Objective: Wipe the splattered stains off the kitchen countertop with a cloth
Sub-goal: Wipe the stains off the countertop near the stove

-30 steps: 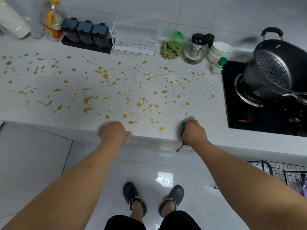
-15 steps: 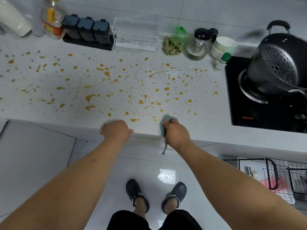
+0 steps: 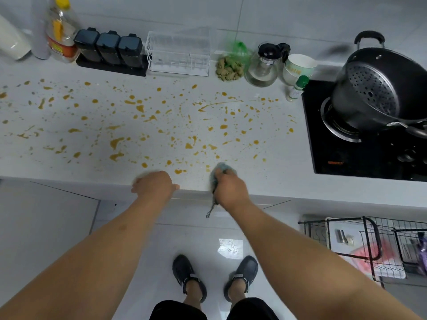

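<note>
We are gripping the cloth [image 3: 222,170] in our right hand [image 3: 228,189], wiping front-edge stains [image 3: 178,171]; next, toward 12 o'clock. Left hand [image 3: 154,184] is resting, fingers curled, empty.

The pale counter [image 3: 265,172] is looking smooth and matt; the far glass jug [image 3: 262,70] is gleaming, and the floor tiles [image 3: 208,236] are shining glossy.

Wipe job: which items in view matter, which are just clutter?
Job: cloth in right hand; stains; countertop; left hand at its edge.
Clutter: pot, glass jug, bowl, seasoning jars, oil bottle.
</note>
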The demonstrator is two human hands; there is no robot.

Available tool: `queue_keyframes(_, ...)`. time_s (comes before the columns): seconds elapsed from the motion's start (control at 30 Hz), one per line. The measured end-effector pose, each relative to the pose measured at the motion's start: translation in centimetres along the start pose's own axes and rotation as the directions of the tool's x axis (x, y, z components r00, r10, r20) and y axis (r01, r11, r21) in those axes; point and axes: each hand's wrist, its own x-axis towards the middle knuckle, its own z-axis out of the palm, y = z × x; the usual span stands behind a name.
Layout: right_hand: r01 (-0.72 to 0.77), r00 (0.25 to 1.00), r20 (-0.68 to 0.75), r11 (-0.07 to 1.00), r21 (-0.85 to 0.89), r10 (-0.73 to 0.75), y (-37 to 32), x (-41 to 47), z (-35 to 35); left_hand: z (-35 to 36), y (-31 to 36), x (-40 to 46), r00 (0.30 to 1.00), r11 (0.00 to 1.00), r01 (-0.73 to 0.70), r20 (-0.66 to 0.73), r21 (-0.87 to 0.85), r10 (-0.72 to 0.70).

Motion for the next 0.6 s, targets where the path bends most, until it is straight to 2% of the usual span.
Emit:
queue_keyframes(0.07,0.057,0.997,0.055,0.994,-0.090,-0.052,-0.1,-0.5,0.3,0.1,-0.1,-0.1,1.000,1.000,-0.005,-0.015,0.003,0.005)
queue_keyframes(0.13,0.006,0.999,0.041,0.990,-0.140,0.000,2.6,-0.9,-0.9,0.2,0.0,-0.1,1.000,1.000,-0.008,-0.029,0.013,0.008)
queue_keyframes(0.23,-0.172,0.983,0.036,0.973,-0.156,0.180,8.9,-1.8,-4.1,0.1,0.0,-0.2,1.000,1.000,-0.006,-0.017,0.009,0.007)
queue_keyframes(0.33,-0.371,0.928,-0.030,0.919,-0.130,0.371,14.6,-2.4,-7.3,-0.1,0.2,-0.1,1.000,1.000,-0.001,-0.018,-0.010,0.001)
queue_keyframes(0.43,-0.490,0.871,-0.095,0.866,-0.097,0.482,15.0,-1.3,-7.4,0.0,0.1,0.0,1.000,1.000,0.003,-0.019,-0.014,-0.003)
queue_keyframes(0.47,-0.470,0.880,-0.116,0.880,-0.069,0.461,13.5,-1.1,-6.8,0.1,0.1,0.0,1.000,1.000,0.000,-0.026,-0.012,-0.001)
queue_keyframes(0.53,-0.326,0.939,-0.127,0.945,-0.035,0.319,10.0,-0.7,-4.7,0.3,0.1,0.0,0.999,1.000,0.003,-0.042,-0.012,-0.004)
queue_keyframes(0.6,-0.184,0.981,-0.059,0.983,-0.019,0.183,7.1,-0.5,-3.0,0.3,0.1,0.2,0.999,1.000,0.005,-0.045,-0.011,-0.005)
